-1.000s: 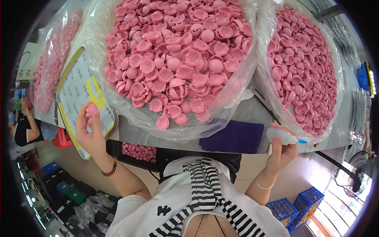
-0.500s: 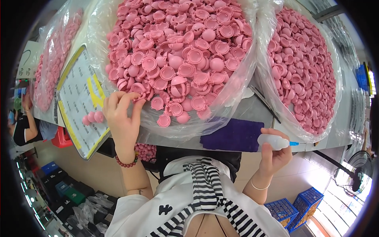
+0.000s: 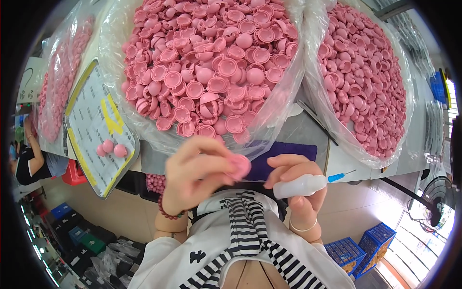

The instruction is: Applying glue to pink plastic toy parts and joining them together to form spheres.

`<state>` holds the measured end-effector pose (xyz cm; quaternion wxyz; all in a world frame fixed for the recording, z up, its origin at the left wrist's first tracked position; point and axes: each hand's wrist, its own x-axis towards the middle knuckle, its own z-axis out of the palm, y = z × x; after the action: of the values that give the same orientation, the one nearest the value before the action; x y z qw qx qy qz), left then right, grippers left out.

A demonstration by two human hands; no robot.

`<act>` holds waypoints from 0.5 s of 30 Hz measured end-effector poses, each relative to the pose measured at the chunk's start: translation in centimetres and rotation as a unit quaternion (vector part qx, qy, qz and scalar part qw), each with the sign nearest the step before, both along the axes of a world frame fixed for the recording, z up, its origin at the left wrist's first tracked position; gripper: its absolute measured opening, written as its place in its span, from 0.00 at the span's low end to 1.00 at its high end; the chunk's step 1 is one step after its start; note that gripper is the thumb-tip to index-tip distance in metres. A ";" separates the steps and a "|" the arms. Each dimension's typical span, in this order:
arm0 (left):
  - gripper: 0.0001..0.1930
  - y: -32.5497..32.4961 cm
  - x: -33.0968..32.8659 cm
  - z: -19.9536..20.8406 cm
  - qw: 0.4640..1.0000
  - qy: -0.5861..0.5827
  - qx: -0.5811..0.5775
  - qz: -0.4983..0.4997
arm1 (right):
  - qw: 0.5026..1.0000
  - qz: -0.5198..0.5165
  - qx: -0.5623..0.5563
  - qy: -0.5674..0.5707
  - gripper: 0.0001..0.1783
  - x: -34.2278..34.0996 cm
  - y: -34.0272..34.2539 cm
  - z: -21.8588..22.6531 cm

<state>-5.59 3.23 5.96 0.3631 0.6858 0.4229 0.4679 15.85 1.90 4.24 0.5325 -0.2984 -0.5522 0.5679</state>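
— Two hands meet close to the chest in the head view. What does each carry?

— The left hand (image 3: 195, 168) pinches a small round pink plastic cap (image 3: 239, 166) between thumb and fingertips, fingers curled tight on it. The right hand (image 3: 297, 185) is wrapped around a small white squeeze bottle with a thin blue needle tip (image 3: 301, 185), the tip pointing to the person's right. Cap and bottle sit near each other, just above the black-and-white striped shirt (image 3: 248, 231).

— And beyond the hands?

— A dark purple mat (image 3: 288, 151) lies on the grey table edge (image 3: 337, 161), just behind the hands. Above it, a big clear plastic bag heaped with pink domed cap halves (image 3: 211, 67) fills the middle; a second such bag (image 3: 365, 82) sits to its right, a third (image 3: 60, 82) far left.

— Anything finished nearby?

— Three pink balls (image 3: 110, 148) rest on a yellow-edged printed sheet in a clear sleeve (image 3: 94, 130), left of the left hand, well apart from it. Blue crates (image 3: 358, 250) stand on the floor at lower right, and another person's arm (image 3: 29, 159) shows at the left rim.
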 end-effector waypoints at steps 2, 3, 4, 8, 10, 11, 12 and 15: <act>0.10 -0.1 1.3 -0.8 0.999 0.004 0.016 -0.050 | 0.989 0.043 -0.083 0.111 0.17 -1.3 -0.1 0.8; 0.13 -0.2 1.7 -1.3 0.998 -0.024 0.004 -0.061 | 0.988 0.076 -0.075 0.109 0.18 -1.0 -0.2 0.4; 0.13 -0.5 2.3 -1.7 0.998 -0.024 0.004 -0.061 | 0.988 0.075 -0.075 0.109 0.18 -1.0 -0.4 0.4; 0.17 -1.4 3.9 -2.2 0.982 -0.160 -0.094 -0.046 | 0.996 0.034 -0.019 0.086 0.17 -1.0 -0.2 0.0; 0.19 -1.6 4.1 -2.8 0.973 -0.183 -0.110 -0.088 | 0.997 0.035 0.026 0.059 0.18 -0.8 -0.2 0.0; 0.19 -1.8 4.3 -2.9 0.973 -0.183 -0.111 -0.088 | 0.999 0.013 -0.006 0.032 0.20 -0.5 -0.5 0.2; 0.20 -1.9 4.7 -3.0 0.938 -0.290 -0.160 -0.098 | 0.999 -0.008 -0.039 0.006 0.22 -0.2 -0.6 0.4; 0.23 -2.0 4.3 -2.6 0.856 -0.427 -0.254 -0.144 | 0.973 -0.196 -0.111 0.042 0.27 -0.1 -0.5 1.6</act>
<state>-1.29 1.26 3.33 0.7329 0.3559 0.2271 0.5334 15.71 1.40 5.81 0.6196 -0.4346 -0.3935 0.5219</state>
